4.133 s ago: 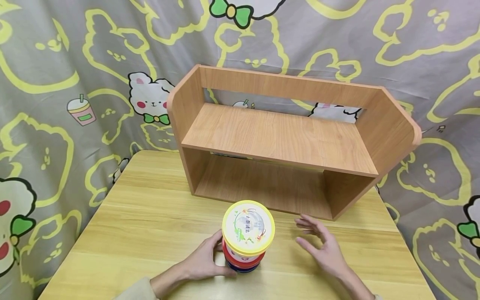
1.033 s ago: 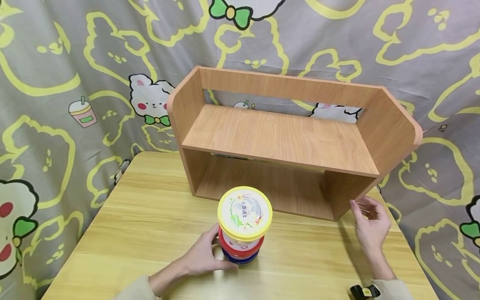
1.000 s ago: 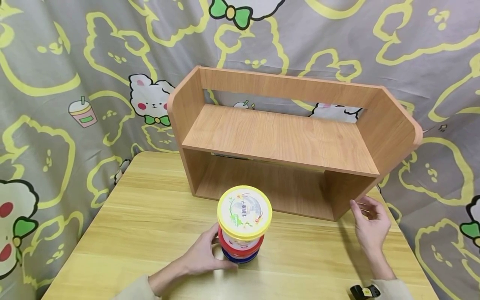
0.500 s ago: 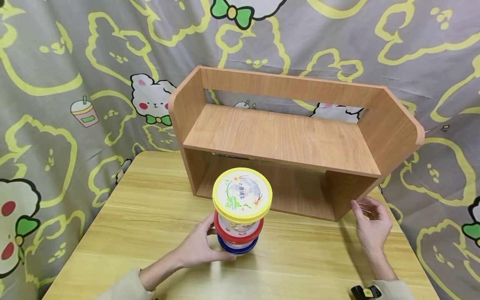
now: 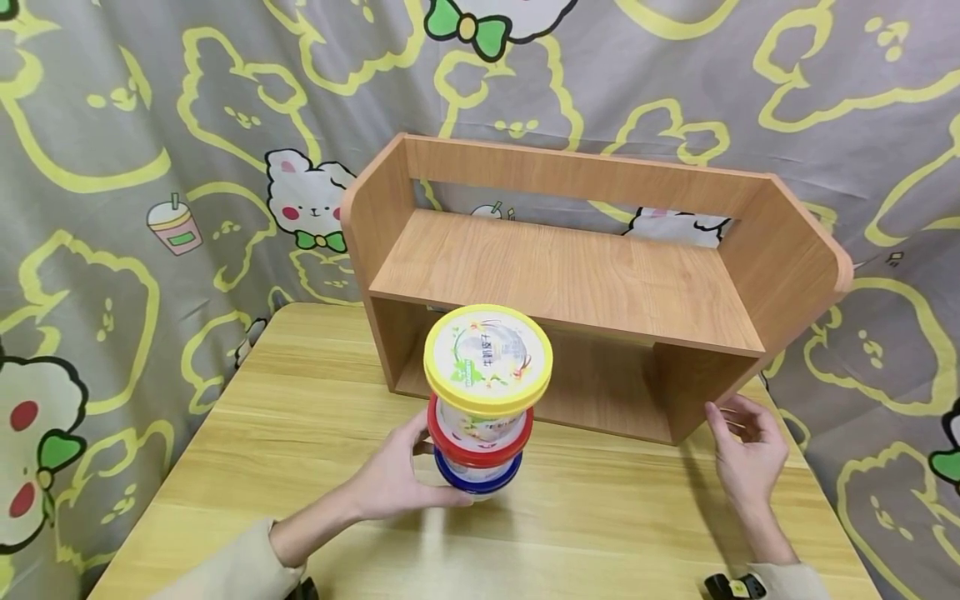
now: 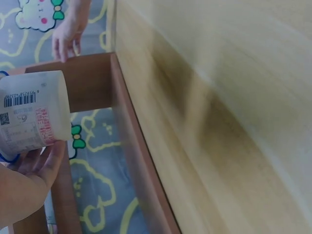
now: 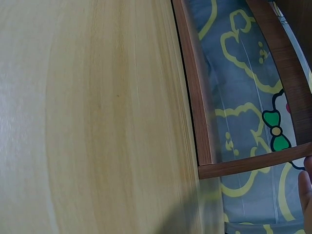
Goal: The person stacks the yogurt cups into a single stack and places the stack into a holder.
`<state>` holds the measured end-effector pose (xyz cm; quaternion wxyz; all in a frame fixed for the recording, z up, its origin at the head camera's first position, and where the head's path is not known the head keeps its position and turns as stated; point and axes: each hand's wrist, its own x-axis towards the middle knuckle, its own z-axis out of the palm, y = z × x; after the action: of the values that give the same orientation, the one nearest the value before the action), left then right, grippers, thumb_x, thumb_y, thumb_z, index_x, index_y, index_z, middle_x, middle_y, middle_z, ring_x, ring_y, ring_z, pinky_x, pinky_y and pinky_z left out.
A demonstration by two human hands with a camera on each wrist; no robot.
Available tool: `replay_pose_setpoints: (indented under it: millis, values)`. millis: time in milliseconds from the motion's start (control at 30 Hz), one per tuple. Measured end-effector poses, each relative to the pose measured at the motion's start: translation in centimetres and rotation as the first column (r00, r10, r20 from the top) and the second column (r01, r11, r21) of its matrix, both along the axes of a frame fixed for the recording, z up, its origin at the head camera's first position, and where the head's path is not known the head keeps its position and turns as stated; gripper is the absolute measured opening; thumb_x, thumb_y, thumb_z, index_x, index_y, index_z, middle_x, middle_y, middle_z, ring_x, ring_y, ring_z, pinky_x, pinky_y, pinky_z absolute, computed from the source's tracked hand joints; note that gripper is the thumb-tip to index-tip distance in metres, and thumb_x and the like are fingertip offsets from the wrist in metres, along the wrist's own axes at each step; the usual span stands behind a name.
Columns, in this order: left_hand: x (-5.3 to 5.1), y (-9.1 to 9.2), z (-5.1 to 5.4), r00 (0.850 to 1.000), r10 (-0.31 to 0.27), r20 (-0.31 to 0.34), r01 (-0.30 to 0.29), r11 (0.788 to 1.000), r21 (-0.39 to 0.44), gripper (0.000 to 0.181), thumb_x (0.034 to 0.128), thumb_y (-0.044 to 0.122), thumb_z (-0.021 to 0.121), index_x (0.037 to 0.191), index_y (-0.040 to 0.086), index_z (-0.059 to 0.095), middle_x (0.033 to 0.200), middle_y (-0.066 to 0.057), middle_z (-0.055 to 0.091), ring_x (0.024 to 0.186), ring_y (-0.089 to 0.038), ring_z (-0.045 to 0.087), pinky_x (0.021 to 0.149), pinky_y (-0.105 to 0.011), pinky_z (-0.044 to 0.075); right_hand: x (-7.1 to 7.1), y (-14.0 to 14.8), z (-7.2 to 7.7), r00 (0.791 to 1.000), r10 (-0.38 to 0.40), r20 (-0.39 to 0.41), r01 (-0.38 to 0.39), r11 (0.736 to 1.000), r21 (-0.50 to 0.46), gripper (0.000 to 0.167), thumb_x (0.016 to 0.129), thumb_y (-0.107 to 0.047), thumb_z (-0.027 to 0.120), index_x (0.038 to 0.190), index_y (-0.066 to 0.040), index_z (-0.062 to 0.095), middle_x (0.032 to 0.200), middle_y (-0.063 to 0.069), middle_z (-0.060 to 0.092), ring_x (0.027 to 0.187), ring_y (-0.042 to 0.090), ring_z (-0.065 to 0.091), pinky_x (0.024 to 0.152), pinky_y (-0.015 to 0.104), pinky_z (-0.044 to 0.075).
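Observation:
Three round tubs stand stacked in the head view: one with a yellow lid (image 5: 487,358) on top, one with a red lid (image 5: 483,454) in the middle, one with a blue lid (image 5: 478,482) at the bottom. My left hand (image 5: 382,475) grips the lowest tub from its left side and holds the stack off the table, tilted slightly. In the left wrist view, the bottom tub (image 6: 31,117) shows its barcode label; the upper tubs are out of frame. My right hand (image 5: 750,454) touches the lower right side of the wooden shelf (image 5: 570,275) with loosely bent fingers.
The two-level shelf stands at the back of the wooden table (image 5: 285,433), turned a little, with its open front towards me. Behind it hangs a grey patterned curtain (image 5: 232,150). The stack is in front of the shelf's lower level.
Beside the shelf, my right hand has moved outward from near the tubs to the side panel. My left hand has lifted the stack up off the table.

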<state>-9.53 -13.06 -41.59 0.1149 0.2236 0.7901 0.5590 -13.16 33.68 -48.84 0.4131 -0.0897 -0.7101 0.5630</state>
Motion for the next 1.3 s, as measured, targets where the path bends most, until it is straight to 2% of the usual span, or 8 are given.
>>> replay_pose_setpoints:
  millis: [367,567,733,1067,1300]
  values:
    - [-0.9,0.1,2.1,0.999,-0.008,-0.036,0.009,1.000,0.027,0.085,0.0754,0.025,0.097,0.147,0.029,0.050,0.142,0.007,0.063,0.132,-0.021,0.059,0.103,-0.041,0.056,0.1,0.1,0.0,1.000,-0.006,0.005,0.006,1.000,0.014,0.028,0.086,0.012,0.076,0.113,0.015,0.069,0.092,-0.022,0.073,0.077,-0.009,0.070,0.071,0.006,0.055]
    - [-2.0,0.0,4.0,0.997,-0.024,-0.070,0.029,0.998,0.064,0.083,0.0755,0.019,0.096,0.145,0.028,0.052,0.143,0.004,0.062,0.134,-0.024,0.058,0.102,-0.046,0.056,0.1,0.0,0.1,1.000,-0.007,0.011,0.006,1.000,0.015,0.028,0.086,0.012,0.076,0.114,0.014,0.070,0.092,-0.022,0.073,0.078,-0.009,0.069,0.071,0.006,0.055]
    - [-2.8,0.0,5.7,0.997,-0.022,-0.072,0.025,0.998,0.052,0.082,0.0768,0.020,0.095,0.146,0.027,0.052,0.144,0.004,0.062,0.134,-0.024,0.060,0.105,-0.047,0.055,0.1,-0.1,0.2,1.000,-0.007,0.016,0.007,1.000,0.016,0.028,0.086,0.011,0.076,0.113,0.014,0.070,0.092,-0.022,0.073,0.078,-0.009,0.069,0.072,0.006,0.055]
    - [-4.3,0.3,8.3,0.996,-0.034,-0.080,0.038,0.998,0.045,0.083,0.0792,0.016,0.092,0.150,0.026,0.049,0.146,0.002,0.061,0.132,-0.024,0.064,0.108,-0.051,0.056,0.0,0.0,0.1,1.000,-0.012,0.018,0.011,1.000,0.021,0.028,0.086,0.010,0.076,0.113,0.013,0.070,0.091,-0.022,0.072,0.078,-0.009,0.069,0.072,0.006,0.055]
    - [-5.0,0.4,10.2,0.992,-0.028,-0.123,0.033,0.999,0.035,0.085,0.0795,0.014,0.092,0.152,0.023,0.047,0.149,0.000,0.060,0.135,-0.024,0.061,0.113,-0.052,0.053,0.0,0.0,0.1,1.000,-0.007,0.013,0.006,1.000,0.016,0.029,0.086,0.011,0.076,0.114,0.015,0.070,0.091,-0.022,0.073,0.078,-0.009,0.070,0.072,0.007,0.056]
